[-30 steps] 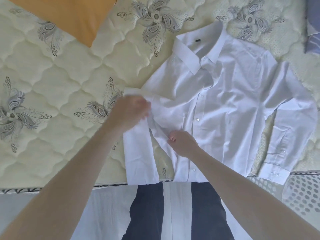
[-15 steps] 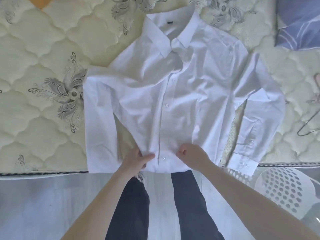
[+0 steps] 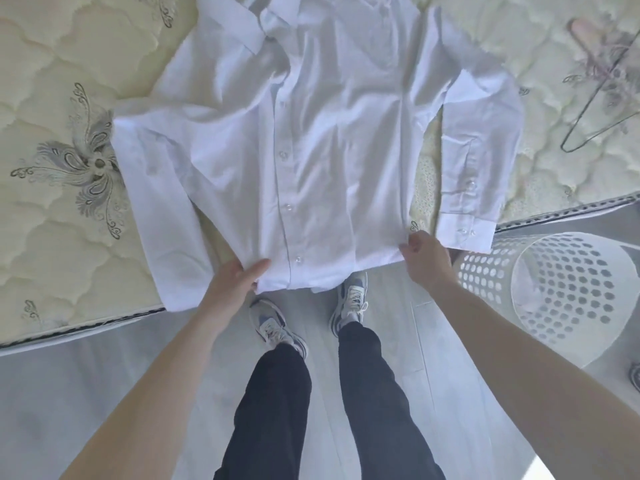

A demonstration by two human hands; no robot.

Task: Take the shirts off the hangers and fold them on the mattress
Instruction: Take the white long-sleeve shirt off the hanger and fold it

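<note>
Left hand (image 3: 239,277) grips the near left corner of the shirt (image 3: 311,150) at the hem, thumb on top of the cloth, fingers hidden beneath. Right hand (image 3: 424,258) pinches the near right corner of the hem with curled fingers. Both hands sit at the mattress (image 3: 52,254) edge, roughly level, neither nearer the cloth than the other. A basket (image 3: 485,278) stands on the floor at 3 o'clock of the right hand. From either hand the shirt lies toward 12 o'clock. It is front up and buttoned, long axis running 6 to 12, hem at 6 slightly overhanging the edge, collar (image 3: 242,26) at 12. One sleeve lies flat at 10 o'clock from the left hand, the other at 1 o'clock from the right hand, cuff just beside it. The body cloth is wrinkled. Judgement: the step is spreading the shirt, and a straight pull toward 6 should tension it along its axis. A bare hanger (image 3: 597,95) lies on the mattress at 2 o'clock, well apart.
</note>
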